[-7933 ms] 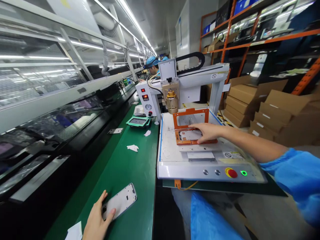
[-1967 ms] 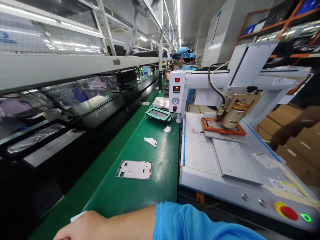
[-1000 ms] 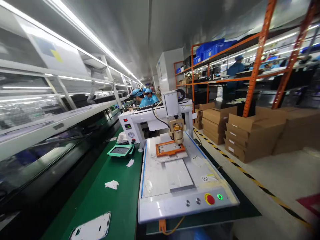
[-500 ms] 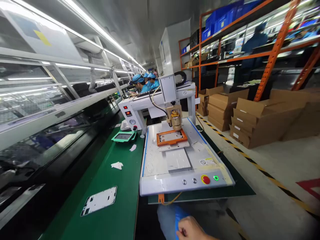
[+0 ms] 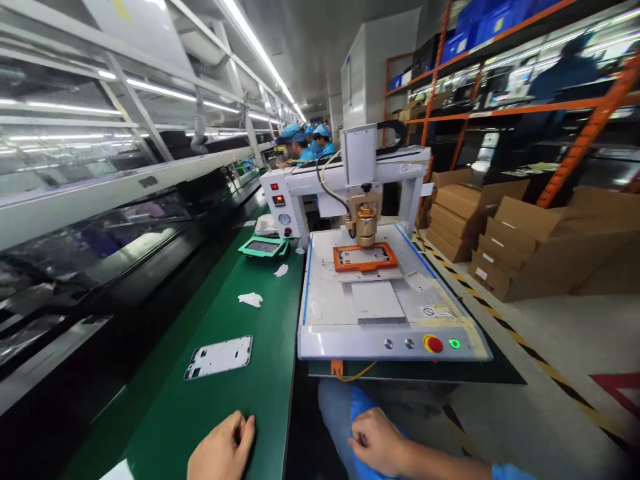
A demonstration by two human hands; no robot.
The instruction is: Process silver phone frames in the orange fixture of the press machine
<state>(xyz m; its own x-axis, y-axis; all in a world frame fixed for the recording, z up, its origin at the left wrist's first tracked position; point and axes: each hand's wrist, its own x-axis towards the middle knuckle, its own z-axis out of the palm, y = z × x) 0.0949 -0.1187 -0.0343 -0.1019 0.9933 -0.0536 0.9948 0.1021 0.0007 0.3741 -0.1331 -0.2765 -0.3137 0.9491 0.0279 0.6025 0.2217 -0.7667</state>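
My left hand (image 5: 223,445) is loosely curled over the green bench top (image 5: 165,433), with its thumb along the bent fingers and nothing seen in it. Just beyond it lies a white phone frame (image 5: 220,357) with small cut-outs, flat on the bench. My right hand (image 5: 376,440) rests closed on the blue smock (image 5: 361,402) over my lap; no object shows in it. Ahead stands a white dispensing machine (image 5: 350,343). Under its brass-coloured head (image 5: 366,223) sits an orange fixture (image 5: 340,267) holding a pale phone part (image 5: 361,256).
On the bench are a green fixture (image 5: 261,247) and white scraps (image 5: 250,299). The machine's front carries a red stop button (image 5: 433,344) and a lit green button (image 5: 454,344). Cardboard boxes (image 5: 515,250) stand at right below orange shelving. Co-workers in blue caps (image 5: 320,131) sit farther back.
My left hand has come into view at the bottom, over the bench. More of my right forearm shows, its hand still on my lap. The view has shifted, so the machine appears farther right and higher.
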